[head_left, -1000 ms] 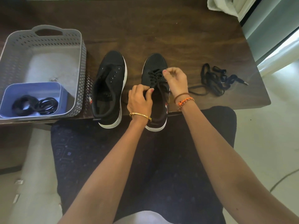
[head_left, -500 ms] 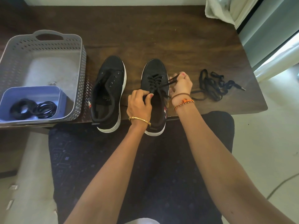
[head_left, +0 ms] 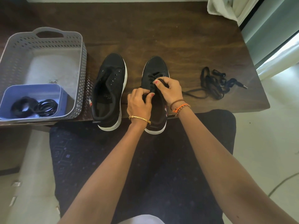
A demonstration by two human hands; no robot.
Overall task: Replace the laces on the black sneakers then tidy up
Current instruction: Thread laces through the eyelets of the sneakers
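Note:
Two black sneakers with white soles stand side by side at the table's near edge. The left sneaker (head_left: 110, 88) has bare eyelets and no lace. The right sneaker (head_left: 155, 67) carries a black lace crossed through its front eyelets. My left hand (head_left: 140, 105) grips the left side of this shoe's opening, fingers curled on the eyelet flap. My right hand (head_left: 169, 90) pinches the black lace over the tongue. A loose black lace (head_left: 215, 83) lies bunched on the table to the right.
A grey perforated basket (head_left: 80, 65) sits at the left, holding a small blue tub (head_left: 9, 94) with coiled black laces (head_left: 34, 106). The brown table (head_left: 161, 29) ends just right of the loose lace. White cloth (head_left: 226, 7) hangs at the far right corner.
My right hand pulled the lace out to the right, then came back over the tongue of the right sneaker. My left hand stayed on the shoe's left flap.

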